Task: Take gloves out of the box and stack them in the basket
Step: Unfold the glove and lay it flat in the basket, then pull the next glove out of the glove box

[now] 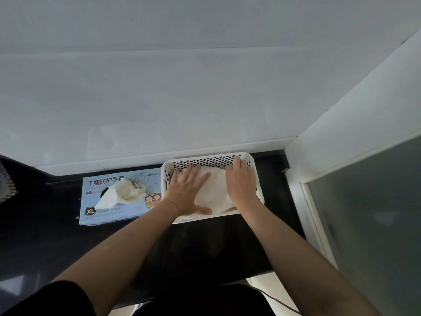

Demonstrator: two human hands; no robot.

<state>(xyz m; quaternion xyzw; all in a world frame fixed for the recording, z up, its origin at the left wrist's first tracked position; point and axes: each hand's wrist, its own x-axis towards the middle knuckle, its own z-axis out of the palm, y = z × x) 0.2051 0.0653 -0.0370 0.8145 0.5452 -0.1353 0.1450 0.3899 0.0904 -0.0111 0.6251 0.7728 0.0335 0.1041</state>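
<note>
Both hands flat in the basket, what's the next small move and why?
Probably lift the left hand off and reach for the box: both it and the right hand already press the gloves flat in the basket, and another glove pokes from the box opening.

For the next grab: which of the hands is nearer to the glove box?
Left. The left hand presses the gloves beside the glove box; the right hand lies farther, across the basket.

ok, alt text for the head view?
Both hands, left hand and right hand, press white gloves flat in a white perforated basket on a dark counter; an XL nitrile glove box sits left.
</note>
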